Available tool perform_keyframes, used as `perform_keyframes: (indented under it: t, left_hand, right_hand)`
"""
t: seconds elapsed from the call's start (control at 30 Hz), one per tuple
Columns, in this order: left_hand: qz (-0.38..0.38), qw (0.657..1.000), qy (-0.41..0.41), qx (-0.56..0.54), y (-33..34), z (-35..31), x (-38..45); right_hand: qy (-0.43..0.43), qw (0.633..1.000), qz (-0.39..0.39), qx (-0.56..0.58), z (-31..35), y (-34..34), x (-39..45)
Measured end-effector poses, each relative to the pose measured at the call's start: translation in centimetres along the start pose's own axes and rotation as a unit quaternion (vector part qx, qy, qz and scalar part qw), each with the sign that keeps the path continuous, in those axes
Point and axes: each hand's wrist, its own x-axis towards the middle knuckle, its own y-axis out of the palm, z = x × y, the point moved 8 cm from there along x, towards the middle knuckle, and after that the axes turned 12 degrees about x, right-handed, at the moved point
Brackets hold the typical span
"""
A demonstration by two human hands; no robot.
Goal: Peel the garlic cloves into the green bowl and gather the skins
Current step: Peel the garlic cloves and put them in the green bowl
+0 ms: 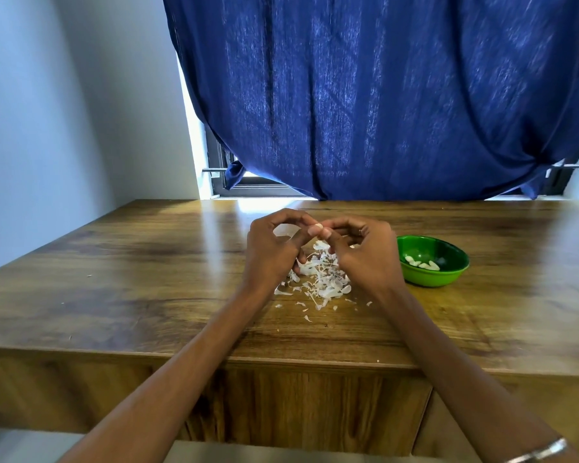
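The head view looks down on a wooden table point(121, 262) set against a window hung with a blue curtain point(381, 95). Both hands meet above the middle of the table, fingertips together. The left hand point(273, 248) has its fingers curled, thumb and forefinger pinching a small pale clove point(318, 226) at its near end. The right hand point(365, 252) is curled too, its thumb and fingertips closed on the same clove from the other side, so the clove sits between the two hands, held clear of the tabletop. Most of the clove is hidden by the fingers; only a pale tip shows. Right under the hands lies a loose heap of white skins point(321, 279), with a few stray flakes scattered nearer the table's front edge. The green bowl point(448, 277) stands on the table just right of the right hand, apart from the heap, and holds a few peeled cloves point(422, 264) on its floor. A metal bangle point(542, 451) rings the right forearm at the lower edge.
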Motion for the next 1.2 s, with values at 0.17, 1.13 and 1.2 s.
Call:
perform_keyframes:
  t: [0.17,1.13,1.2]
  left_hand:
    - [-0.010,1.000,0.016,0.001,-0.2,-0.1,0.1]
    - [-0.010,0.987,0.123,0.106,0.2,-2.2,-0.8]
    - [-0.010,0.987,0.125,0.099,0.2,-2.2,-0.8]
  right_hand:
    - [0.073,0.994,0.063,0.053,-0.6,1.0,0.8]
    - [0.067,0.991,0.101,0.056,-1.6,0.6,0.3]
    - [0.068,0.991,0.099,0.063,-1.6,0.6,0.3]
